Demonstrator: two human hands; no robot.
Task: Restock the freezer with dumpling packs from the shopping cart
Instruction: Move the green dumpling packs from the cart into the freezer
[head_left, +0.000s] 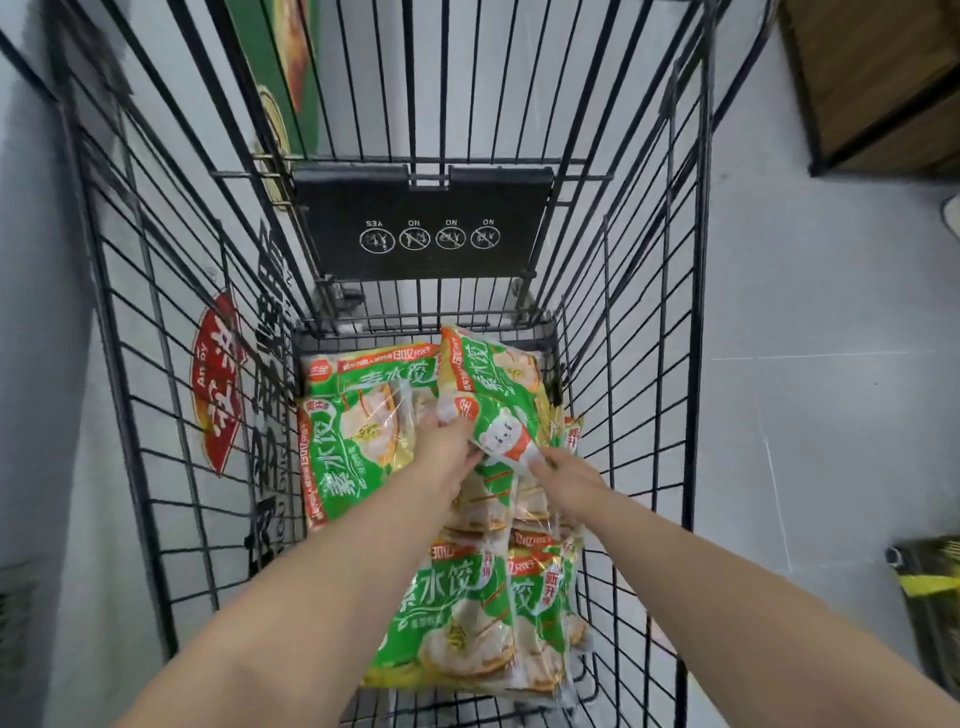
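The step in hand is lifting one dumpling pack out of the cart (691, 312); the raised pack (498, 395) stands tilted just below the black flap (423, 208), its top edge nearest the flap and its lower end toward the person. The left hand (447, 447) grips that pack's lower left edge with curled fingers; the right hand (569, 480) pinches its lower right corner, so both hands hold the same pack and neither is free.

More packs are in the cart; a flat pack (358, 415) lies below the flap to its left, partly under the raised one, and the near packs (457, 613) lie farthest from the flap, beneath the forearms.

To do this well, I judge the hold should move from the thin film corners to the pack's body; slippery plastic can slide out of a pinch, and a corner may tear under the weight. Lift straight up, away from the wire sides, so the film does not snag; keep the pack level so its contents do not slump to one end. Watch that the flat pack does not drag along. The freezer cannot be identified here, so check its place before swinging the pack over.
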